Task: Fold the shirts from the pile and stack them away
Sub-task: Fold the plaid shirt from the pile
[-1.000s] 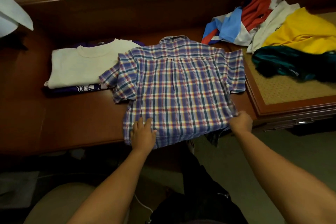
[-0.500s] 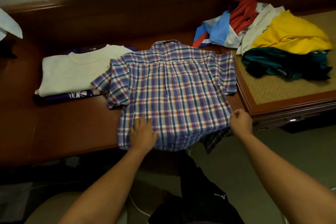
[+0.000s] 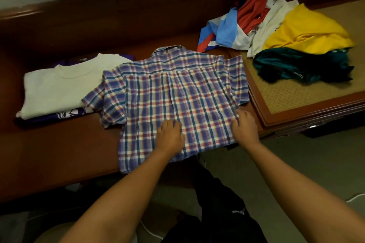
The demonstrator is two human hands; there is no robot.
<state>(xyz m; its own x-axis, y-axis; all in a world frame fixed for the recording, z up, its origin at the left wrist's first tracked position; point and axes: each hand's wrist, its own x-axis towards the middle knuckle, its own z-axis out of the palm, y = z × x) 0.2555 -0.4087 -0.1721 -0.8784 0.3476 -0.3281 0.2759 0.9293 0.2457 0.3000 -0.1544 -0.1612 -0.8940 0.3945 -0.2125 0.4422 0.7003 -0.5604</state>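
Observation:
A blue, red and white plaid shirt (image 3: 169,92) lies back-up and spread out on the brown wooden bench (image 3: 59,148), collar away from me, hem hanging over the front edge. My left hand (image 3: 170,137) rests flat on its lower middle. My right hand (image 3: 245,126) lies on the shirt's lower right side, fingers spread over the cloth. To the left sits a stack of folded shirts, a cream one (image 3: 63,83) on top of a purple one (image 3: 65,113). The unfolded pile (image 3: 276,31) lies at the back right.
The pile holds a yellow shirt (image 3: 310,29), a dark teal one (image 3: 302,67), a red one (image 3: 252,10) and a blue-and-white one (image 3: 225,29), partly on a raised woven mat with a wooden frame (image 3: 308,112). A dark backrest runs behind the bench.
My right hand has moved from the shirt's lower right corner in onto the cloth. My left hand has slid a little up the shirt. The dark flap under the hem has gone out of sight.

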